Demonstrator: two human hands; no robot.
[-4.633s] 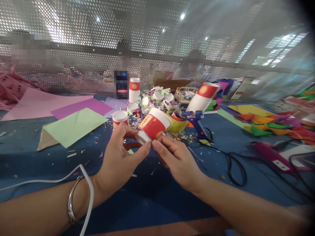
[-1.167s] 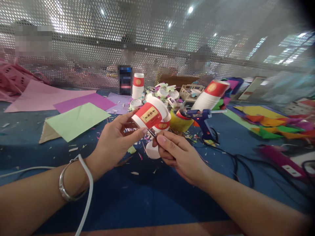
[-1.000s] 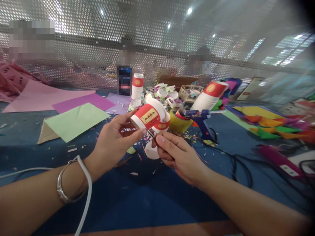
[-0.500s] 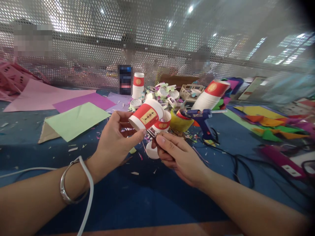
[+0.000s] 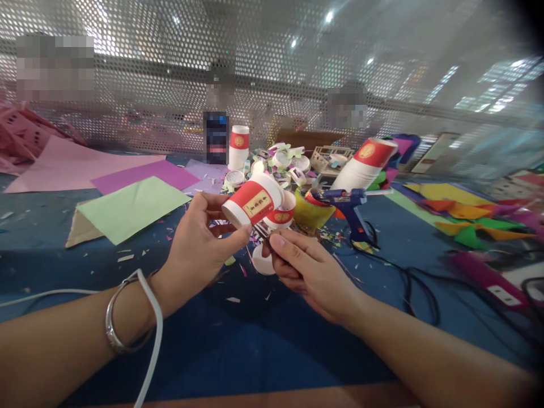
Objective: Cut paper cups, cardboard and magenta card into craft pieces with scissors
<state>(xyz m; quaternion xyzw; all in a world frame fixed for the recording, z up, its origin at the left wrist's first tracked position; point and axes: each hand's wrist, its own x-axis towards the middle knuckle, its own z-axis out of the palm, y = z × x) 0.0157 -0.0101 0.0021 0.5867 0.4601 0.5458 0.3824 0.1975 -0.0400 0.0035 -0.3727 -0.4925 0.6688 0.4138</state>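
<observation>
A red and white paper cup (image 5: 247, 196) lies tilted between the thumb and fingers of my left hand (image 5: 209, 229). My right hand (image 5: 300, 258) is closed around a pair of scissors (image 5: 262, 230), whose handles are mostly hidden by the fingers. The narrow blades reach to the cup's lower edge beside my left thumb; whether they are cutting cannot be seen. Behind the held cup stands another red and white cup piece (image 5: 283, 212). A white round piece (image 5: 262, 260) rests on the table just below the scissors.
A blue glue gun (image 5: 351, 209) stands by a yellow container (image 5: 312, 212). Cup stacks (image 5: 238, 148) and a pile of cut cup pieces (image 5: 283, 160) stand behind. Coloured paper (image 5: 136, 209) lies left; black cables (image 5: 410, 277) and a purple power strip (image 5: 488, 277) lie right.
The cup has turned slightly in my left hand, so its printed label sits a little differently. Both hands are in nearly the same place.
</observation>
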